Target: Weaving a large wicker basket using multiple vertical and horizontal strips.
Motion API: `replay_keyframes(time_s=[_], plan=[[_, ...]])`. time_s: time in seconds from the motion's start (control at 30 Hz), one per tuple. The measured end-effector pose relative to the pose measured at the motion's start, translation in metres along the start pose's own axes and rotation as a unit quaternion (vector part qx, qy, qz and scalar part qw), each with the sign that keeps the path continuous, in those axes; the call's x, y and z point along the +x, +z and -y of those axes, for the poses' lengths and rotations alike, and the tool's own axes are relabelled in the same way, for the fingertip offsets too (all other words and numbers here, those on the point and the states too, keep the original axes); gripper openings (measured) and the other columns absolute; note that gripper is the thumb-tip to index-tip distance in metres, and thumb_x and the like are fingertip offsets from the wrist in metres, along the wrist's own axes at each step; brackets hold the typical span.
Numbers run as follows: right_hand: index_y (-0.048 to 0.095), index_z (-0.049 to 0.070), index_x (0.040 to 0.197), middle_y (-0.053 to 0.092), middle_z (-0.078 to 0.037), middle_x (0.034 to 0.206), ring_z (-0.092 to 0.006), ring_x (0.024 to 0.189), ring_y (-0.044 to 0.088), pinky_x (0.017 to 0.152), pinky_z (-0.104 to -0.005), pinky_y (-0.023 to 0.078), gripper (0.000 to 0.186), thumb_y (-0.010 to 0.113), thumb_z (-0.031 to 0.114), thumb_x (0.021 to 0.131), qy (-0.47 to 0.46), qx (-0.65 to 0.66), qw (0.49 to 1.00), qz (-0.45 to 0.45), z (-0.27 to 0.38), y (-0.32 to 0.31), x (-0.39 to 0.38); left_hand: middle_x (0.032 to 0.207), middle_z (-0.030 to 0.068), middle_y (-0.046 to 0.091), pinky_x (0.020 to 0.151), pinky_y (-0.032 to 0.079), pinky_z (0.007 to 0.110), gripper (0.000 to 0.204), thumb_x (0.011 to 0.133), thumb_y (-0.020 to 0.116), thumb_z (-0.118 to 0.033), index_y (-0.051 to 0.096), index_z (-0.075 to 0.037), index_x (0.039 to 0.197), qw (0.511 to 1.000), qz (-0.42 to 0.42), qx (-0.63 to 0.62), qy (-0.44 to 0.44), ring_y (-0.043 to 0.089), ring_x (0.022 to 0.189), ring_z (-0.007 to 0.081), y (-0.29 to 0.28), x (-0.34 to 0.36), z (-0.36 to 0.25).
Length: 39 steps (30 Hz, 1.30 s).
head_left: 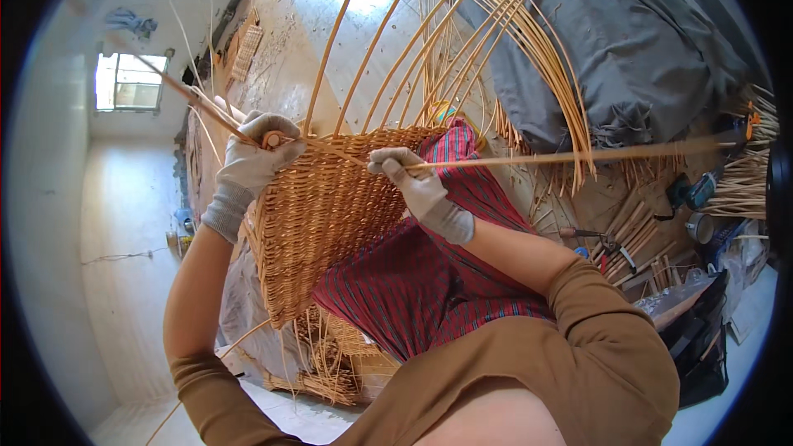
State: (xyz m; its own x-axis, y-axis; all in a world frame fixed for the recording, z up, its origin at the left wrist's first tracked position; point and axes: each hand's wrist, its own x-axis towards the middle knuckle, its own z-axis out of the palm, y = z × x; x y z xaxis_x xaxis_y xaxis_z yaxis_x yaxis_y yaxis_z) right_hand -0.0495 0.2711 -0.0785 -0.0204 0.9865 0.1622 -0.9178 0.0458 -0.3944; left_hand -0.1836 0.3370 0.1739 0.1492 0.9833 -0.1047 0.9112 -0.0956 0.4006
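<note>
A woven wicker panel (322, 223), honey-brown and part of a basket, stands tilted across my lap. Tall bare stakes (341, 25) rise from its top edge and curve away to the right. My left hand (256, 153), in a pale work glove, is closed around the panel's upper left corner, where a thick round post end (272, 140) shows between the fingers. My right hand (417, 190), gloved too, pinches a long willow rod (529, 159) at the woven edge. The rod's free length runs out to the right, blurred at its tip.
Red striped cloth (413, 281) covers my lap. A dark grey cloth (611, 58) lies at the far right, under the bent stakes. Cut sticks (636, 231), a cordless tool (702, 190) and a black bag (698, 339) lie to the right. Wicker scraps (318, 355) sit at lower left.
</note>
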Motion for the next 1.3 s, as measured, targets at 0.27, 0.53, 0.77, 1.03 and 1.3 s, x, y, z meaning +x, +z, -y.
replay_keyframes(time_s=[0.27,0.53,0.77,1.03,1.3], plan=[[0.068,0.000,0.119,0.068,-0.014,0.127,-0.0268,0.122,0.064,0.109,-0.0394,0.048,0.024,0.058,-0.003,0.097,-0.044,0.125,0.982,0.134,0.026,0.015,-0.048,0.096,0.0005,0.059,0.078,0.052,0.028,0.024,0.073,0.088,-0.006,0.069,-0.005,0.086,0.999,0.012,0.035,0.015,0.059,0.086,0.0134,0.002,0.003,-0.007],[0.073,0.019,0.117,0.072,-0.006,0.078,-0.0138,0.080,0.072,0.103,-0.0370,0.052,0.036,0.042,0.035,0.108,-0.244,-0.510,0.800,0.200,0.147,0.037,0.110,0.094,0.0012,0.060,0.079,0.053,0.029,0.024,0.074,0.088,-0.010,0.069,-0.005,0.088,0.999,-0.038,0.000,-0.005,0.060,0.085,0.0132,0.011,-0.008,-0.001],[0.074,0.015,0.108,0.069,-0.003,0.072,-0.0187,0.067,0.065,0.070,-0.0400,0.056,0.040,0.055,0.050,0.100,0.193,-0.787,0.416,0.412,0.102,0.075,0.217,0.092,0.0013,0.060,0.076,0.053,0.028,0.020,0.076,0.086,-0.009,0.069,-0.004,0.086,0.999,-0.042,-0.025,0.012,0.060,0.083,0.0121,0.011,-0.008,-0.003],[0.068,0.003,0.118,0.072,-0.006,0.107,-0.0133,0.098,0.065,0.080,-0.0306,0.056,0.046,0.080,0.033,0.085,0.154,-0.308,0.784,0.517,0.032,0.069,0.223,0.089,0.0009,0.058,0.072,0.050,0.027,0.018,0.078,0.086,-0.011,0.071,-0.003,0.084,0.996,-0.057,-0.062,0.036,0.058,0.080,0.0106,0.014,-0.001,-0.010],[0.052,0.009,0.136,0.067,-0.006,0.102,-0.0163,0.088,0.067,0.075,-0.0313,0.059,0.045,0.068,0.017,0.095,0.378,-0.222,0.710,0.551,0.016,0.078,0.228,0.083,0.0017,0.057,0.073,0.048,0.030,0.023,0.080,0.087,-0.019,0.074,-0.001,0.082,0.988,-0.102,-0.086,0.081,0.056,0.076,0.0138,0.017,0.004,0.000]])
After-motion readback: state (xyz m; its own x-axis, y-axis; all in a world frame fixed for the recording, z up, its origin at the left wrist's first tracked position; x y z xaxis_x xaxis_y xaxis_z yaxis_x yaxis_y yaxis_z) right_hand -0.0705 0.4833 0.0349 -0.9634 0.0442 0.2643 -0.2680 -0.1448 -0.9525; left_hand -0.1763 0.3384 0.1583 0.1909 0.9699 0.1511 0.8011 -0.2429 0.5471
